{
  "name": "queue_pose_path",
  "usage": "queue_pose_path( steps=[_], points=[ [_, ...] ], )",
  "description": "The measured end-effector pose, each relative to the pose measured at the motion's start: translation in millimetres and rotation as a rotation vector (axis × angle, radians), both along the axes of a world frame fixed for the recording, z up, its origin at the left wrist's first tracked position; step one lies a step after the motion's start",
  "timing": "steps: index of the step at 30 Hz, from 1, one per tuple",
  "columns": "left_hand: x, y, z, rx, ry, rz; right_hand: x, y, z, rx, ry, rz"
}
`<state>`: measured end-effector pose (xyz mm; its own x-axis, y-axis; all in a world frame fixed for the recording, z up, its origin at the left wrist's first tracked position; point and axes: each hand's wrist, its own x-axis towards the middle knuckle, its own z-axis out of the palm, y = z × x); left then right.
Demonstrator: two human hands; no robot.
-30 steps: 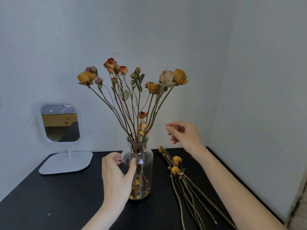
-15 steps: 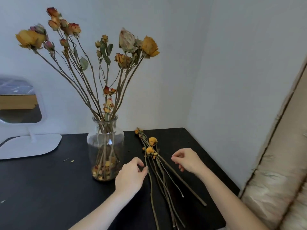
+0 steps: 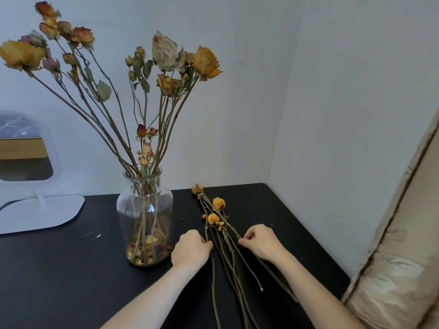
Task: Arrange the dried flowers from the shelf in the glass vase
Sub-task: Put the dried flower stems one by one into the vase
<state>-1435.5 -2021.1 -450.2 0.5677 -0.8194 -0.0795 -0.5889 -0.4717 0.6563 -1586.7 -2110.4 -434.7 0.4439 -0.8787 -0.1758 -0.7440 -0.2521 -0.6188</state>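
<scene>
A clear glass vase (image 3: 144,210) stands on the black shelf (image 3: 59,269), holding several long-stemmed dried roses (image 3: 166,67) with loose petals at its bottom. To its right a loose bunch of dried stems (image 3: 228,252) with small orange blooms (image 3: 218,204) lies flat on the shelf. My left hand (image 3: 190,249) rests at the left side of the bunch, thumb and fingertips pinching a stem. My right hand (image 3: 260,241) is at the right side, its curled fingers pinching another stem.
A white stand mirror (image 3: 28,162) sits at the back left. White walls meet in a corner behind the shelf. A beige padded surface (image 3: 403,269) rises beyond the shelf's right edge. Small petal bits (image 3: 98,235) lie on the shelf.
My left hand left the vase and both hands dropped to the loose stems on the shelf. The view swung right and down. Both hands have closed in on the stems.
</scene>
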Motion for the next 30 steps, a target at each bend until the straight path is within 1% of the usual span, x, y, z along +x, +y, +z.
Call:
queue_pose_path(
  steps=[5, 11, 14, 18, 22, 26, 30],
  points=[
    [3, 0, -1, -0.061, 0.096, 0.043, -3, 1, 5, -0.098, -0.081, -0.034],
    [5, 5, 3, -0.167, 0.108, 0.046, -8, 3, 14, -0.147, -0.188, -0.053],
    [4, 10, 9, -0.222, 0.113, 0.011, -9, 5, 21, -0.123, -0.31, -0.066],
    [7, 19, 22, -0.339, 0.13, -0.022, -7, 6, 34, -0.012, -0.495, -0.121],
    [15, 37, 43, -0.441, 0.072, -0.072, -5, 6, 47, 0.014, -0.635, -0.198],
    [21, 65, 62, -0.524, -0.045, -0.139, 2, 10, 55, -0.057, -0.739, -0.257],
    [26, 104, 76, -0.607, -0.102, -0.251, 7, 19, 64, -0.114, -0.814, -0.247]
  ],
)
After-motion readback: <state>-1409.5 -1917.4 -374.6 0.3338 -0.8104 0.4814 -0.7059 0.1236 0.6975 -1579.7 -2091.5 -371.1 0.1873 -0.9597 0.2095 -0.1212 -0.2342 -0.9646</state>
